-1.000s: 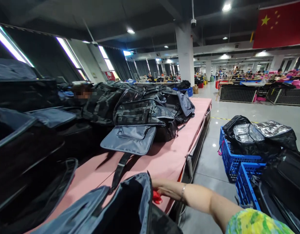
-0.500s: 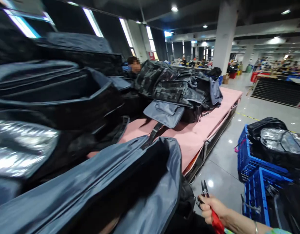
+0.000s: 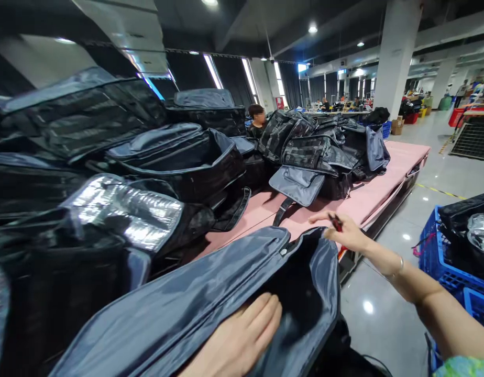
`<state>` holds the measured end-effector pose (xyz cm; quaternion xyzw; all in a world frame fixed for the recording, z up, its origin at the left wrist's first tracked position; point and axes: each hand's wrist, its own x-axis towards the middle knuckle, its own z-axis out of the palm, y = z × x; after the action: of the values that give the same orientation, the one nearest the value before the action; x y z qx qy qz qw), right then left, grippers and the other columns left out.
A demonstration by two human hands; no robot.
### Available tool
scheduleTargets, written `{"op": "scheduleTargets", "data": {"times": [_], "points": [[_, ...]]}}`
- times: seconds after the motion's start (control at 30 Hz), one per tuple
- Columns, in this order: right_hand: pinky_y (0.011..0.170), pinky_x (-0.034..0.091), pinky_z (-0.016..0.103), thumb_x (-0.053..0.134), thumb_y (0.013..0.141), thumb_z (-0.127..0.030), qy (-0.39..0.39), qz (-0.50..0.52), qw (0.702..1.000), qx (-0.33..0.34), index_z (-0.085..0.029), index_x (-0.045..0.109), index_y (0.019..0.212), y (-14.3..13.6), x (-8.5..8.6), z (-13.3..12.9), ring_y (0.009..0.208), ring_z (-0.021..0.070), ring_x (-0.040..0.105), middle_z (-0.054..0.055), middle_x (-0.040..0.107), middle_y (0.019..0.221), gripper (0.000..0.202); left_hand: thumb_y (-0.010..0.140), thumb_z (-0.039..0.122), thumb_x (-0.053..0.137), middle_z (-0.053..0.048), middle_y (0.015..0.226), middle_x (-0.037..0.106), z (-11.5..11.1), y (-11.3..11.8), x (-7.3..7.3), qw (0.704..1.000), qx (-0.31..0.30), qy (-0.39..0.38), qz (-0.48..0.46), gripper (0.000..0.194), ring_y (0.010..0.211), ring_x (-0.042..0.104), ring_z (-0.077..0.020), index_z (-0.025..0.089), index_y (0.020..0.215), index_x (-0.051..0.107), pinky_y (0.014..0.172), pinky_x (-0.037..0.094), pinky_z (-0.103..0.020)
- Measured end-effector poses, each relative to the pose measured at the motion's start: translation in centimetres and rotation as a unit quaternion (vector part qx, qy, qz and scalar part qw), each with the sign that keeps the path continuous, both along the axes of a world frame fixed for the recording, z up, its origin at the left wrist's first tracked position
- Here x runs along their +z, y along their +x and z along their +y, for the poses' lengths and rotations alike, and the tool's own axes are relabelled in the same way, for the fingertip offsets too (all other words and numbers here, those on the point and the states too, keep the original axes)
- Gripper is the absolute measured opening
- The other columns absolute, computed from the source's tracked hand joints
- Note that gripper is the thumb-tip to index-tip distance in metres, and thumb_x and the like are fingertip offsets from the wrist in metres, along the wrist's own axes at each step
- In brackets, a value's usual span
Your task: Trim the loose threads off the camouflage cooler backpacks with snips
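An open black bag with a grey-blue lining [image 3: 179, 293] lies nearest to me, its mouth gaping. My left hand [image 3: 252, 327] rests inside the opening against the lining, palm down, fingers stretched out side by side, with nothing visible in it. At the far right corner of the bag's rim is my right hand [image 3: 342, 233], closed around small thread snips [image 3: 335, 222] with a dark top and some red. Its forefinger points out to the left above the rim. Part of the snips is hidden by the fingers.
Black bags with grey linings [image 3: 175, 152] pile up at the left, one with a silver lining [image 3: 128, 209]. More camouflage bags [image 3: 312, 144] lie on the pink table [image 3: 407, 152], a person [image 3: 256, 119] behind. Blue crates [image 3: 434, 251] stand on the floor at right.
My right hand has risen from beside the bag to its far right corner, still with the snips. My left hand has come into clear view in the bag. The view has swung left.
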<state>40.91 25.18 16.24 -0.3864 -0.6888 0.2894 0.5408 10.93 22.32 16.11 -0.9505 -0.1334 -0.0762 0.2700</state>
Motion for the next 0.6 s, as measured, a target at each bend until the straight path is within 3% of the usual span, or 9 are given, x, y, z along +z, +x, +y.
{"op": "scheduleTargets", "data": {"times": [0.07,0.13,0.2,0.3,0.47,0.6], "points": [[0.084,0.044,0.028,0.066,0.073,-0.032,0.021,-0.108,0.993,0.046,-0.018,0.069,0.09,-0.9,2.5,2.1,0.091,0.0189,0.061,0.004,0.068,0.093,0.023,0.084,0.009,0.046,-0.005,0.113,0.06,1.3,1.5,1.0,0.999,-0.008,0.044,-0.008,0.03,0.103,0.054,-0.0171,0.017,0.111,0.058,0.085,0.046,-0.028],[0.075,0.045,0.025,0.063,0.074,-0.023,-0.004,-0.18,0.983,0.035,-0.016,0.071,0.083,-1.9,3.9,4.3,0.08,0.017,0.063,0.003,0.069,0.083,0.014,0.081,0.002,0.042,-0.007,0.113,0.061,2.5,2.6,1.9,0.994,0.029,0.104,-0.018,0.039,0.094,0.056,-0.0169,0.017,0.112,0.059,0.075,0.046,-0.028],[0.065,0.043,0.022,0.062,0.074,-0.019,-0.038,-0.215,0.976,0.012,-0.014,0.07,0.078,-2.5,4.6,6.1,0.07,0.0147,0.062,0.001,0.068,0.074,0.011,0.078,-0.001,0.042,-0.008,0.108,0.061,3.6,3.3,2.5,0.986,0.067,0.151,-0.015,0.042,0.08,0.055,-0.0157,0.017,0.113,0.058,0.062,0.043,-0.027],[0.058,0.04,0.02,0.064,0.071,-0.02,-0.102,-0.216,0.971,0.013,-0.012,0.067,0.073,-3.0,4.8,7.8,0.062,0.0115,0.057,-0.001,0.063,0.065,0.009,0.078,0.0,0.043,-0.007,0.094,0.061,4.8,3.5,2.9,0.98,0.077,0.184,-0.014,0.033,0.067,0.051,-0.0138,0.016,0.101,0.061,0.052,0.037,-0.026],[0.054,0.039,0.019,0.064,0.069,-0.024,-0.164,-0.156,0.973,0.05,-0.011,0.061,0.065,-3.7,4.8,8.0,0.055,0.0087,0.051,-0.003,0.056,0.058,0.013,0.081,0.002,0.042,-0.003,0.074,0.056,4.9,3.3,3.7,0.982,0.052,0.171,-0.056,0.023,0.061,0.047,-0.0133,0.017,0.082,0.059,0.049,0.034,-0.026],[0.05,0.035,0.018,0.061,0.071,-0.03,-0.097,-0.133,0.982,0.089,-0.013,0.056,0.059,-5.9,5.4,6.1,0.051,0.0075,0.046,-0.004,0.051,0.053,0.021,0.086,0.009,0.04,-0.003,0.074,0.058,3.8,3.9,4.5,0.98,0.005,0.151,-0.128,0.021,0.065,0.05,-0.0131,0.016,0.082,0.059,0.053,0.036,-0.026]]}}
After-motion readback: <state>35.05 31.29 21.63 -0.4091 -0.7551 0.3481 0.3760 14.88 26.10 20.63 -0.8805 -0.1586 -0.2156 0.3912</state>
